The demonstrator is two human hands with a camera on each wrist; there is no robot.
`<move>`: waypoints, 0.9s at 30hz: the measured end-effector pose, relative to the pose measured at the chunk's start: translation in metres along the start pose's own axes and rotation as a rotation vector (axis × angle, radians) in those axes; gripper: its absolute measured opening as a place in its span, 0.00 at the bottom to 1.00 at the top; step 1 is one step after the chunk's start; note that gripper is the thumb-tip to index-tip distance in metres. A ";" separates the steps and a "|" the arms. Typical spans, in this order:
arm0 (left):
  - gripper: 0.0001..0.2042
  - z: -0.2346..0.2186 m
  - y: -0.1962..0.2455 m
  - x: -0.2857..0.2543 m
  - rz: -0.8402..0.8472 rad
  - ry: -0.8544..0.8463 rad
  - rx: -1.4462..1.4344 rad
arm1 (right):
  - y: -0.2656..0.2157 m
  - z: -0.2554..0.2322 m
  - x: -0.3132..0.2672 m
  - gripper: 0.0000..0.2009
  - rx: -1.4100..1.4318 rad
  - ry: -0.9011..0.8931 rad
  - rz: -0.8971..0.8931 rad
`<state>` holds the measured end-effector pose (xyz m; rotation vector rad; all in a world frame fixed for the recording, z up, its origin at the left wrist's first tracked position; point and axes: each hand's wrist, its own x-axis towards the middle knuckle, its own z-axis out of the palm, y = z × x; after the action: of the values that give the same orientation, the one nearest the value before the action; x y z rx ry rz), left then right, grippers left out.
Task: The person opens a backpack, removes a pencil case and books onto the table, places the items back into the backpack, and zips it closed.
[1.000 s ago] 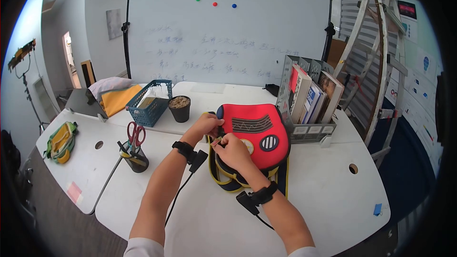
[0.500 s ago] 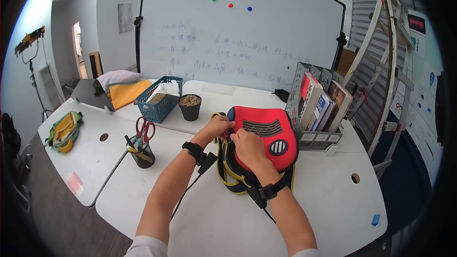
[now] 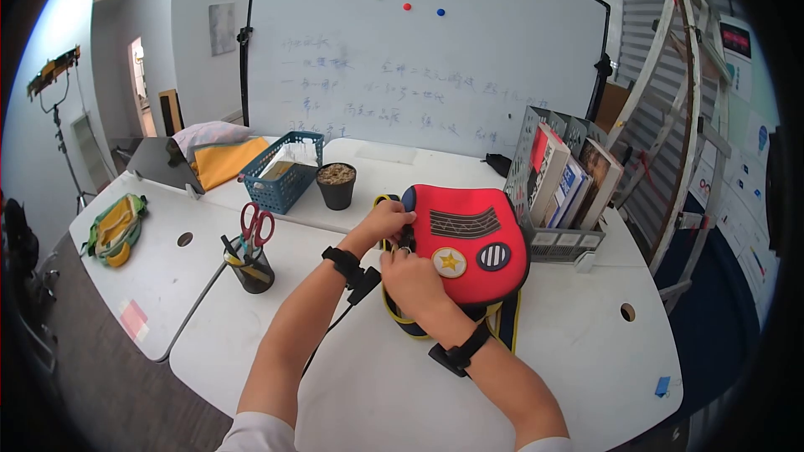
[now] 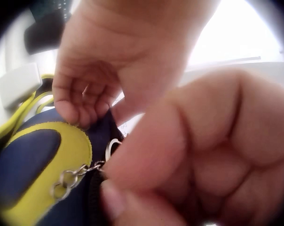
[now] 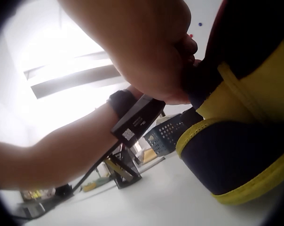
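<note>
A small red backpack [image 3: 477,285] with dark blue and yellow trim lies on the white table, a star badge [image 3: 450,262] and a striped badge [image 3: 493,255] on its front. My left hand [image 3: 385,221] grips its upper left edge, fingers curled at the dark blue fabric in the left wrist view. Just below, my right hand [image 3: 416,285] pinches a metal keychain [image 4: 81,169] between thumb and forefinger. Its loose links dangle over the yellow trim, beside the dark zipper edge. The right wrist view shows the bag's navy strap [image 5: 236,165] with yellow binding.
Behind the bag stand a black pot [image 3: 337,192] and a blue basket [image 3: 285,184]. A pen holder [image 3: 251,274] with scissors [image 3: 258,224] is left of my arm. The book rack [image 3: 553,244] stands close at the bag's right. A green and yellow bag [image 3: 115,230] lies far left.
The view has swung left, then settled. My right hand has shifted left and down over the last half second, uncovering the star badge. My left hand has stayed at the bag's upper left edge.
</note>
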<state>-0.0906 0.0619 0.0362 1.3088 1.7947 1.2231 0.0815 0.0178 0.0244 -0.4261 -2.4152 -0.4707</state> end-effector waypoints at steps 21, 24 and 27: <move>0.14 -0.002 0.004 -0.019 0.080 -0.018 -0.099 | 0.077 -0.043 0.031 0.04 0.222 -0.002 -0.117; 0.15 -0.004 0.004 -0.020 0.016 -0.079 -0.160 | 0.091 -0.018 0.039 0.04 0.189 -0.028 -0.144; 0.13 -0.002 0.003 -0.018 0.009 -0.102 -0.159 | 0.096 0.001 0.052 0.06 0.142 -0.017 -0.087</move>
<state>-0.0844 0.0443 0.0391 1.2666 1.5884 1.2533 0.0819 0.1124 0.0785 -0.2648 -2.4717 -0.3311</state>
